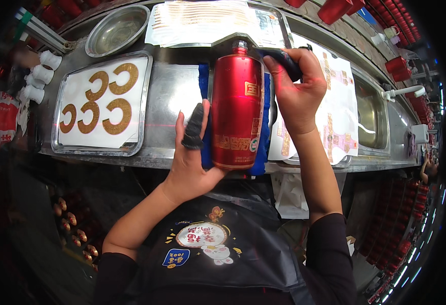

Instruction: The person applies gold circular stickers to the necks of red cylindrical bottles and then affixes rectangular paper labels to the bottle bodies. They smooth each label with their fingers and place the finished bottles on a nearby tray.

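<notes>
A glossy red bottle [235, 112] with gold markings lies on a blue cloth [204, 84], its dark neck pointing away from me. My left hand [190, 168] is at its lower left, with fingers stretched out and spread. The left thumb reaches the bottle's base, and black finger covers wrap part of the fingers. Beside the bottle's upper right shoulder, my right hand [301, 84] has its fingers bent, thumb and fingers close together around something black [286, 62]. Whether this is a finger cover or a held item cannot be made out.
To the left, a metal tray [56, 129] holds a white sheet with gold C-shaped pieces. A metal bowl [116, 31] and a tray of printed strips [202, 23] stand behind. Printed sheets [342, 101] lie right, before a sink [373, 117]. White rolls [42, 73] stand far left.
</notes>
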{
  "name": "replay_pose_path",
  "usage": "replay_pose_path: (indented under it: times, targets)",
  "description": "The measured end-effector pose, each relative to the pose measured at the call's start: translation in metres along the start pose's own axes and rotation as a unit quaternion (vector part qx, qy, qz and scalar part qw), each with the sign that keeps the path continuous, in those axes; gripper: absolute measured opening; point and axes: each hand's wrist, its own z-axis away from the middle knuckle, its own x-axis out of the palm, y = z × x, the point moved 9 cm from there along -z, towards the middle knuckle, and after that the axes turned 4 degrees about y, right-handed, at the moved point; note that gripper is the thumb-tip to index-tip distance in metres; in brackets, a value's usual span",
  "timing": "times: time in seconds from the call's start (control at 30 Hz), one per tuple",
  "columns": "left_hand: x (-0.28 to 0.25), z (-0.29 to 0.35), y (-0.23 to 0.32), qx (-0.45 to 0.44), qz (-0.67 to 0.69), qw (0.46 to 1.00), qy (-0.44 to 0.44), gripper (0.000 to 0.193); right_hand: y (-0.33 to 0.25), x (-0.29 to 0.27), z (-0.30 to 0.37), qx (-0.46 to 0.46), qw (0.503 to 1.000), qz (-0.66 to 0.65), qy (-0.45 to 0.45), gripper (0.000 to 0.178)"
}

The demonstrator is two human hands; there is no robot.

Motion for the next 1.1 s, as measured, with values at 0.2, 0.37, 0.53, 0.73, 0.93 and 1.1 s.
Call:
replay_pose_path:
  times: [0.2, 0.37, 0.53, 0.73, 0.93, 1.1]
  targets:
    - [0.010, 0.006, 0.025, 0.033, -0.066, 0.996, 0.054, 0.106, -0.075, -0.026, 0.106, -0.143, 0.956, -0.129, -0.220, 0.037]
    - [0.009, -0.009, 0.024, 0.063, -0.158, 0.985, -0.008, 0.110, 0.026, 0.011, 0.018, 0.205, 0.969, -0.129, -0.052, 0.019]
    - [0.010, -0.008, 0.007, 0.055, -0.156, 0.984, -0.061, 0.105, -0.029, -0.006, 0.063, -0.206, 0.974, -0.013, -0.098, 0.034]
    - [0.002, -0.007, -0.004, 0.013, -0.117, 0.993, -0.023, 0.108, -0.011, 0.013, 0.004, 0.022, 0.995, -0.069, -0.075, 0.017]
    - [-0.011, -0.039, 0.003, 0.055, -0.062, 0.996, -0.037, 0.092, -0.035, -0.019, 0.041, -0.022, 0.997, -0.045, -0.052, 0.022]
    - [-0.017, -0.052, -0.015, -0.048, 0.055, 0.996, 0.059, 0.058, -0.034, -0.019, 0.070, 0.071, 0.995, -0.034, -0.061, 0.021]
